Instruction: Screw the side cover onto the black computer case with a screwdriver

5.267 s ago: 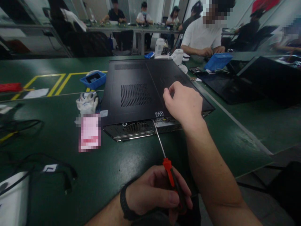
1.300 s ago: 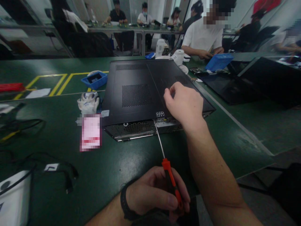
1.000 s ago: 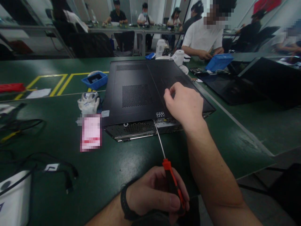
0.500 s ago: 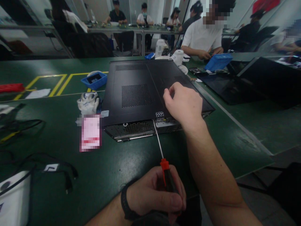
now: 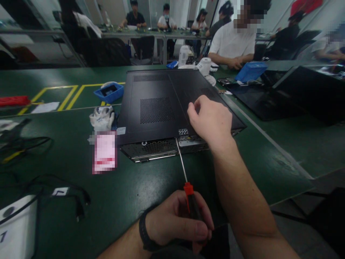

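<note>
Screwdriver (image 5: 189, 188) sits pinched in our left hand (image 5: 176, 223), thumb against fingers, seemingly to steer its tip at the near edge of the black case (image 5: 153, 88), flat on the table (image 5: 113, 201). Our right hand (image 5: 213, 116) perhaps braces it; whether those fingers press together we cannot tell.

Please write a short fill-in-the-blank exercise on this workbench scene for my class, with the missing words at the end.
1. The left hand grips a screwdriver whose handle is black and ____.
2. The right hand rests on top of a large, flat ____ case.
3. The small tray just left of the case is coloured ____.
4. A dark strap is worn on the person's ____ wrist.

Missing words: red; black; blue; left.
</note>
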`<state>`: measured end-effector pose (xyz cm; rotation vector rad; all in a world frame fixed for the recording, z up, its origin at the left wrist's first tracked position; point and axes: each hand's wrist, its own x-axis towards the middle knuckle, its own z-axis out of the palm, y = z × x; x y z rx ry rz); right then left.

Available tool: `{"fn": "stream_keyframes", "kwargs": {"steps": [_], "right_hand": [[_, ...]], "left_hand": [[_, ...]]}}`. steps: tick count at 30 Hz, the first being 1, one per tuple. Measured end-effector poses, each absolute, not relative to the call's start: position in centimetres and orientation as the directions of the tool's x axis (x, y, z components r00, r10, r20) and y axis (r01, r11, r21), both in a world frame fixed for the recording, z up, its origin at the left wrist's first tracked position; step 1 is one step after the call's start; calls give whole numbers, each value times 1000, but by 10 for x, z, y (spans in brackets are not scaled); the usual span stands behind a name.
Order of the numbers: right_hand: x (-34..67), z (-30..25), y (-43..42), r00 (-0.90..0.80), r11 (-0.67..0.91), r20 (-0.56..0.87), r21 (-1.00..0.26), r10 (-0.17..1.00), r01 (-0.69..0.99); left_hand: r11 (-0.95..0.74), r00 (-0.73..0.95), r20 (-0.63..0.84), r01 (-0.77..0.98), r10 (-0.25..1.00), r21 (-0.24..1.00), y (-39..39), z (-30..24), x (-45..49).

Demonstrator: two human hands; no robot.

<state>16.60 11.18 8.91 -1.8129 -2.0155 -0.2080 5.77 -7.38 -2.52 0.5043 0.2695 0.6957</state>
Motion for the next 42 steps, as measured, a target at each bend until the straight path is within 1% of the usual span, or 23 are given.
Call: {"fn": "stream_keyframes", "kwargs": {"steps": [16,26,32,39,42], "right_hand": [[165,89,111,-57,131,397,-160,916,978],[165,90,111,-51,125,390,-165,919,978],[166,90,111,-55,125,388,-158,920,979],[165,90,111,-67,138,394,-155,917,978],[165,91,111,-64,134,386,-157,920,978]], "left_hand": [[643,731,-68,-547,679,536,-75,-27,59],[633,738,-80,-512,670,581,-73,-25,57],[624,729,-51,-544,682,561,-72,-21,57],[648,734,-68,-547,676,530,-70,-18,57],[645,732,-46,-567,680,512,-70,-18,58]]}}
